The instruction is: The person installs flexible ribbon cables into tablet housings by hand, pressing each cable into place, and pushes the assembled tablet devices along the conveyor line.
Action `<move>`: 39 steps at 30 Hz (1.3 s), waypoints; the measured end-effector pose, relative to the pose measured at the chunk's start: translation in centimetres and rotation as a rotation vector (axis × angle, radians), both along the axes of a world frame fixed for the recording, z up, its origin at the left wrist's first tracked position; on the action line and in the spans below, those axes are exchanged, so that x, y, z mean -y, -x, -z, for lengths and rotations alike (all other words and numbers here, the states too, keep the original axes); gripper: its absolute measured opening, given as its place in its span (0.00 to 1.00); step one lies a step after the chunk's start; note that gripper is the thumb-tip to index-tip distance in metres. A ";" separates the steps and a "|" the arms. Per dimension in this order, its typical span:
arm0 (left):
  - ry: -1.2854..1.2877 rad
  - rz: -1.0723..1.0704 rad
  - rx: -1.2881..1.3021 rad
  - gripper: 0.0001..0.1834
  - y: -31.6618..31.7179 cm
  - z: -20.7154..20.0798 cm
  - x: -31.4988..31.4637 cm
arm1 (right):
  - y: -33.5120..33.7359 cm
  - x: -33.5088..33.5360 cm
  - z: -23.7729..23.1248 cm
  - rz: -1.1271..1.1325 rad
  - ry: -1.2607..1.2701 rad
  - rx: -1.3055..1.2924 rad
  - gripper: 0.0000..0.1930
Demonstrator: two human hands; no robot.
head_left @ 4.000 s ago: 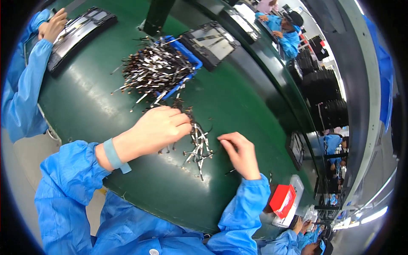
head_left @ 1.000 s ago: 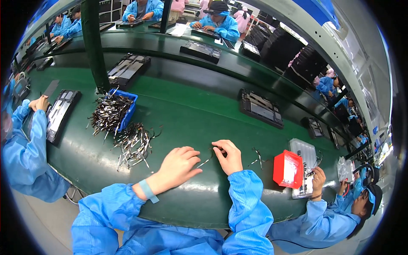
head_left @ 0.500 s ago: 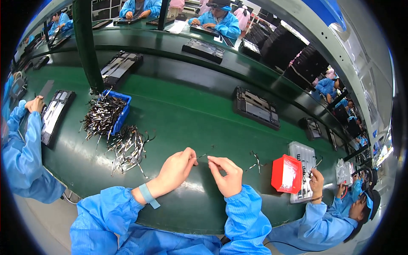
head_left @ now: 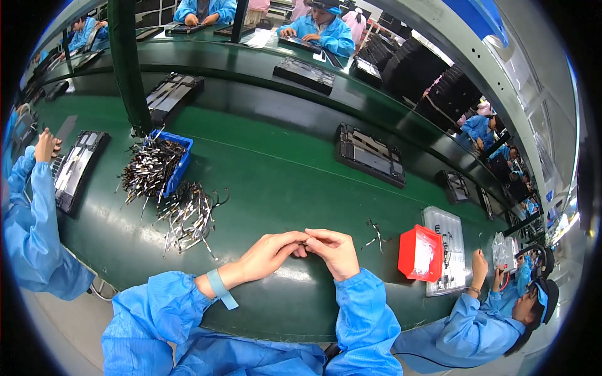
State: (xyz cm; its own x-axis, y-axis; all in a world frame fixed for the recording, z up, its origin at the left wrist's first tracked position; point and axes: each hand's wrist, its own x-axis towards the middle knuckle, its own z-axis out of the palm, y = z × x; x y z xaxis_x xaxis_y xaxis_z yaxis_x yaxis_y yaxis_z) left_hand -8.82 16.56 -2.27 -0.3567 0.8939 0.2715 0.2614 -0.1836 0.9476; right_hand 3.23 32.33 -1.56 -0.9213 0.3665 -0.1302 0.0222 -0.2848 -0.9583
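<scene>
My left hand (head_left: 273,254), a light-blue band at its wrist, meets my right hand (head_left: 332,250) fingertip to fingertip above the green bench (head_left: 269,313). Both are pinched closed around a thin dark cable (head_left: 303,244), mostly hidden by the fingers. Left of them lies a loose heap of similar thin black-and-silver cables (head_left: 188,216). More fill a blue bin (head_left: 182,166) behind that heap. To the right of my hands, a few cables (head_left: 376,235) lie on the bench.
A red bin (head_left: 420,254) stands against a clear plastic tray (head_left: 454,247) at the right. Flat black-and-grey device housings (head_left: 370,155) sit on the line beyond. A green post (head_left: 128,69) rises behind the blue bin. Co-workers in blue sit on both sides (head_left: 464,332).
My hands have come together; the cable that stuck out from my left fingers is now mostly covered. The near line's housings have shifted left. The right co-worker's hand has moved away from the tray.
</scene>
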 end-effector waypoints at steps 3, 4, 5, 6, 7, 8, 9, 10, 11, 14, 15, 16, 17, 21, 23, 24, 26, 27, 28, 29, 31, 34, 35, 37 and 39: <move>0.011 0.030 -0.036 0.16 0.0 0.4 0.0 | -0.5 -1.1 0.8 -0.086 0.263 0.010 0.13; 0.039 0.031 -0.029 0.17 0.0 0.6 0.2 | -0.4 -1.1 0.9 -0.125 0.317 0.008 0.12; 0.022 0.021 -0.080 0.17 0.1 0.9 0.3 | -0.5 -0.9 0.6 -0.111 0.368 0.042 0.11; 0.017 0.015 -0.084 0.17 0.4 1.0 0.2 | -0.1 -1.2 0.6 -0.116 0.363 0.040 0.11; 0.010 0.033 -0.102 0.18 0.3 0.9 0.1 | -0.4 -1.2 0.7 -0.072 0.376 0.037 0.11; 0.003 0.050 -0.120 0.18 0.1 0.9 0.1 | -0.7 -1.2 0.7 -0.027 0.388 0.035 0.11; 0.003 0.050 -0.111 0.18 -0.3 1.0 0.2 | -0.7 -0.6 0.9 0.163 0.211 -0.009 0.09; 0.023 0.023 -0.001 0.17 0.0 0.9 0.1 | 0.0 0.4 0.3 0.361 -0.107 -0.009 0.06; 0.043 -0.004 0.109 0.16 0.3 0.8 0.1 | 0.3 0.9 0.1 0.409 -0.314 -0.092 0.05; 0.069 -0.039 0.295 0.13 0.5 0.9 0.0 | 0.4 2.8 -0.6 0.450 -0.824 -0.165 0.05; 0.039 -0.050 0.301 0.12 0.8 1.1 -0.3 | 0.9 3.3 -1.0 0.433 -0.881 -0.188 0.06; 0.017 -0.053 0.313 0.11 0.7 1.0 -0.4 | 1.1 3.4 -0.8 0.416 -0.949 -0.223 0.07; 0.028 -0.074 0.299 0.10 0.7 0.4 -0.2 | 1.2 3.7 -0.8 0.401 -0.968 -0.218 0.07; 0.042 -0.082 0.273 0.10 0.6 1.0 0.0 | 1.4 4.1 0.0 0.399 -1.004 -0.230 0.08; 0.047 -0.088 0.249 0.10 0.5 0.5 0.1 | 1.5 4.3 -0.3 0.418 -1.047 -0.229 0.07; 0.049 -0.092 0.219 0.10 0.4 0.4 0.1 | 1.4 4.4 -0.4 0.443 -1.092 -0.233 0.06; 0.011 -0.087 0.201 0.10 0.3 0.5 -0.2 | 1.4 4.4 -0.4 0.459 -1.106 -0.241 0.06; -0.002 -0.077 0.178 0.10 0.1 0.4 -0.3 | 1.2 4.2 -0.5 0.474 -1.116 -0.249 0.06; -0.014 -0.067 0.157 0.10 0.0 0.5 -0.4 | 0.9 3.8 -0.5 0.481 -1.126 -0.244 0.06; -0.024 -0.053 0.160 0.10 0.0 0.5 -0.6 | 0.5 3.2 -0.6 0.496 -1.127 -0.187 0.05; 0.017 -0.050 0.189 0.10 0.3 0.7 -0.4 | -0.6 2.2 -2.5 0.536 -0.990 -0.153 0.05; 0.028 -0.051 0.136 0.09 0.6 1.2 -0.1 | -6.6 -2.3 -6.3 0.823 -0.864 -0.251 0.06; 0.029 -0.059 0.138 0.09 0.7 1.1 0.1 | -9.2 -4.2 -7.4 0.911 -0.854 -0.210 0.06; 0.031 -0.060 0.129 0.08 0.7 1.4 -0.2 | -14.3 -8.0 -8.3 0.929 -0.875 -0.045 0.06; 0.034 -0.056 0.109 0.08 0.4 0.9 -0.3 | -18.0 -10.8 -8.1 0.858 -0.939 0.149 0.06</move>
